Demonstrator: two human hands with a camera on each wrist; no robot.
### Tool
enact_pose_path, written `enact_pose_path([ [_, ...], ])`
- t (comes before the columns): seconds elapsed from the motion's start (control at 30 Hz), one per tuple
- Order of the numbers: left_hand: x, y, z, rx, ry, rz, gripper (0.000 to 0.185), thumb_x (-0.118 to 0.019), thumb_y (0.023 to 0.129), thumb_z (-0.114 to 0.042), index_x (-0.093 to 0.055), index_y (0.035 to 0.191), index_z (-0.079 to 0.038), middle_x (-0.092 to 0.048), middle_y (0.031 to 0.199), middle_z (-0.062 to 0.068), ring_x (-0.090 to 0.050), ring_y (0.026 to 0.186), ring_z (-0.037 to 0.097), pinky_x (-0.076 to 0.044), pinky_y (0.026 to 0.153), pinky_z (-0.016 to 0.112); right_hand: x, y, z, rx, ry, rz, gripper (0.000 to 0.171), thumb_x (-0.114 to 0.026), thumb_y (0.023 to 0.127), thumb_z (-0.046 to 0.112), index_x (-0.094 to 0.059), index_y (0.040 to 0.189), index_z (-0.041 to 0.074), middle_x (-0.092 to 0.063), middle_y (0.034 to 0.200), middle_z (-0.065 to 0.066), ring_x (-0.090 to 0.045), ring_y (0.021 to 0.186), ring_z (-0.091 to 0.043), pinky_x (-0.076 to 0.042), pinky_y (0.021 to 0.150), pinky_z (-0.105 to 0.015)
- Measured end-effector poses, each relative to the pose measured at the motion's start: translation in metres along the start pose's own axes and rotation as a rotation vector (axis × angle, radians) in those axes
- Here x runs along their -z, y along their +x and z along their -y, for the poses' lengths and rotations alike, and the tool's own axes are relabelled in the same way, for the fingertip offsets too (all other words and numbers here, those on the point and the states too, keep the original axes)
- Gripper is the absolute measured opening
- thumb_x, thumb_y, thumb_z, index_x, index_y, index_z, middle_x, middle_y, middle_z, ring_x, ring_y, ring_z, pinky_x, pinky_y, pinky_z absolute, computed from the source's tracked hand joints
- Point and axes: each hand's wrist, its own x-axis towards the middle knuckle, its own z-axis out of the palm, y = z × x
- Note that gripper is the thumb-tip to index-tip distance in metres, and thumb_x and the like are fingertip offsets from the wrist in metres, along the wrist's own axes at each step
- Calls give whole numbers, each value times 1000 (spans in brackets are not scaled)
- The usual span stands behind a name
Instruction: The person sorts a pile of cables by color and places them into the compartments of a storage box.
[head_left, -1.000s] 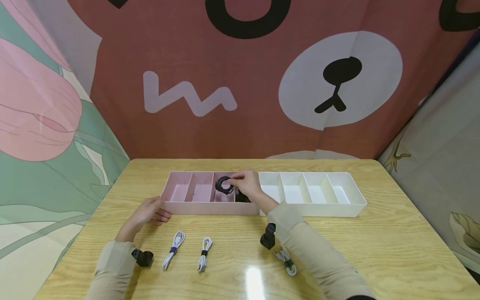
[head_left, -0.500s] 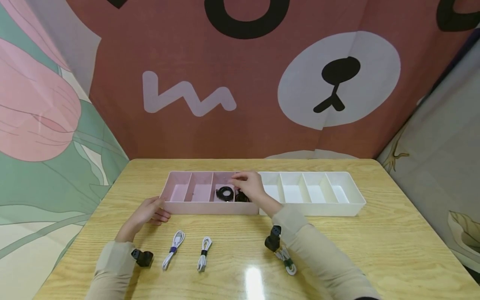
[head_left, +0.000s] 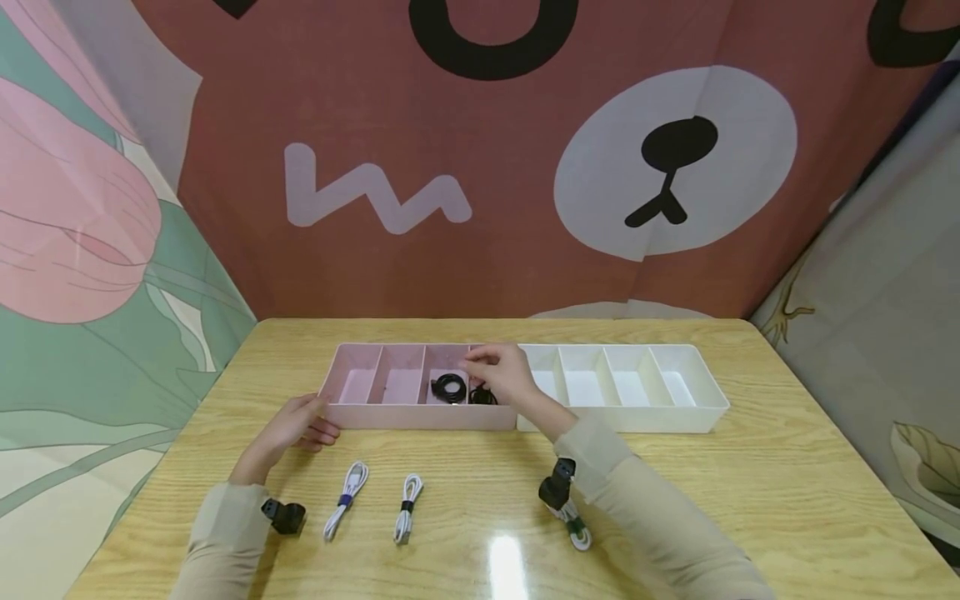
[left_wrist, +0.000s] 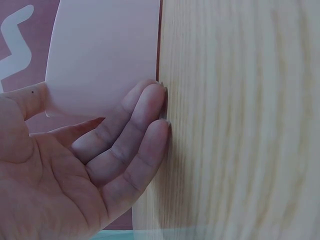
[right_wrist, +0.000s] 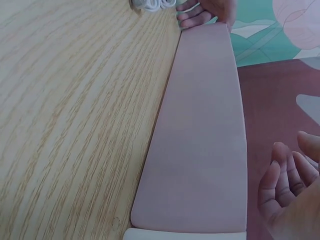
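A pink divided tray (head_left: 420, 415) stands on the wooden table with a white divided tray (head_left: 637, 421) touching its right end. A black coiled cable (head_left: 448, 387) lies in the pink tray's third compartment, and another black cable (head_left: 482, 397) lies in the fourth. My right hand (head_left: 498, 371) hovers just above these compartments with relaxed fingers (right_wrist: 287, 192), holding nothing. My left hand (head_left: 296, 425) rests on the table, its straight fingers (left_wrist: 145, 125) against the pink tray's (left_wrist: 105, 55) left front corner.
Two bundled white cables (head_left: 347, 498) (head_left: 408, 507) lie on the table in front of the pink tray. A third white cable with a green tie (head_left: 576, 529) lies under my right forearm. Printed fabric walls enclose the table on three sides.
My right hand let go of the black coil, which now lies in the third compartment. The hand stays above the tray, and the left hand has not moved.
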Motion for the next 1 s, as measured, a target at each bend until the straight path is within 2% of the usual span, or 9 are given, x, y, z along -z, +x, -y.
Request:
enact_pose_path([
  [0.3, 0, 0, 1, 2, 4, -16, 57, -32, 98, -35, -31, 129, 13, -65, 80, 12, -63, 69, 21, -53, 61, 35, 4, -10, 9, 3, 19, 27, 16, -66, 82, 6, -69, 96, -1, -67, 75, -10, -62, 67, -37, -50, 63, -52],
  [0.43, 0, 1, 2, -1, 7, -13, 58, -33, 98, -37, -32, 129, 13, -65, 80, 11, -63, 69, 22, -53, 61, 35, 6, -13, 12, 8, 28, 39, 17, -66, 81, 6, -68, 98, -1, -66, 75, -15, -62, 66, -37, -49, 63, -53],
  [0.57, 0, 1, 2, -5, 6, -8, 60, -32, 98, -38, -31, 129, 13, -65, 80, 11, -63, 69, 22, -53, 61, 35, 8, -16, 16, 16, 11, 55, 19, -66, 82, 5, -68, 99, -1, -64, 69, -15, -61, 67, -39, -49, 61, -51],
  [0.67, 0, 1, 2, -8, 6, -8, 61, -32, 98, -39, -31, 129, 13, -65, 80, 12, -63, 69, 22, -53, 61, 35, 10, -22, 24, 22, -4, 68, 19, -66, 82, 5, -67, 99, -2, -63, 66, -8, -61, 66, -39, -50, 58, -49],
  [0.83, 0, 1, 2, -8, 9, -10, 61, -32, 98, -39, -31, 129, 13, -65, 80, 11, -63, 69, 22, -53, 61, 35, 12, -34, 45, 27, -17, 76, 19, -65, 82, 2, -66, 99, -7, -65, 74, -20, -62, 64, -35, -49, 61, -52],
  [0.9, 0, 0, 2, -6, 10, -11, 61, -32, 98, -39, -31, 129, 13, -65, 80, 11, -63, 69, 22, -52, 61, 35, 12, -37, 49, 26, -20, 74, 19, -65, 81, 1, -66, 99, -7, -65, 75, -21, -62, 66, -37, -49, 61, -52],
  [1.0, 0, 0, 2, -4, 8, -11, 60, -32, 98, -38, -32, 128, 13, -65, 80, 11, -63, 69, 22, -52, 60, 35, 13, -37, 46, 24, -28, 80, 20, -66, 81, 2, -66, 99, -7, -66, 72, -15, -62, 67, -39, -50, 58, -45],
])
